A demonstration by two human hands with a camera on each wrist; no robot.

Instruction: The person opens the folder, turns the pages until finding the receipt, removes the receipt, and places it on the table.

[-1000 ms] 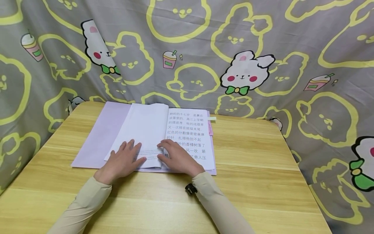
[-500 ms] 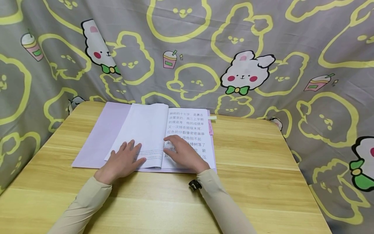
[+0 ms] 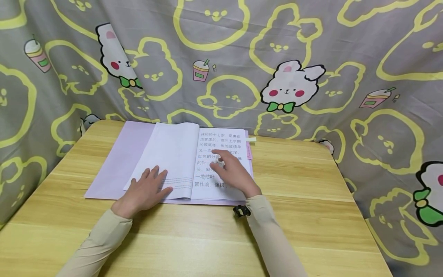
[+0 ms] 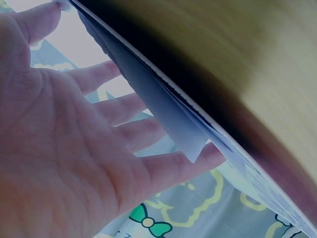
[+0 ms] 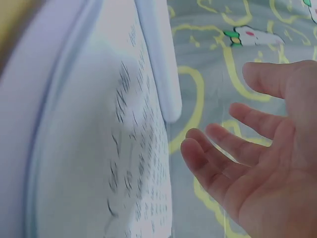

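A booklet with a light purple cover (image 3: 119,165) lies spread on the table. Its left-hand page (image 3: 173,150) is mostly blank, with small print near the bottom; large printed characters fill the right-hand page (image 3: 221,140). My left hand (image 3: 143,194) rests with spread fingers on the lower part of the left page. In the left wrist view the fingers (image 4: 119,109) reach over the page edge. My right hand (image 3: 237,173) hovers over the right page, fingers loosely bent. The right wrist view shows that hand (image 5: 262,163) apart from the printed page (image 5: 94,148), holding nothing.
The wooden table (image 3: 304,215) extends to both sides and in front of the booklet. A pale green tab (image 3: 252,139) and a pink tab (image 3: 249,152) stick out at its right edge. A grey patterned curtain (image 3: 235,57) hangs behind. A black band (image 3: 241,211) sits at the right wrist.
My right hand has moved from the fold toward the right and lifted off, uncovering print near the fold. The left hand and the booklet have stayed in place.
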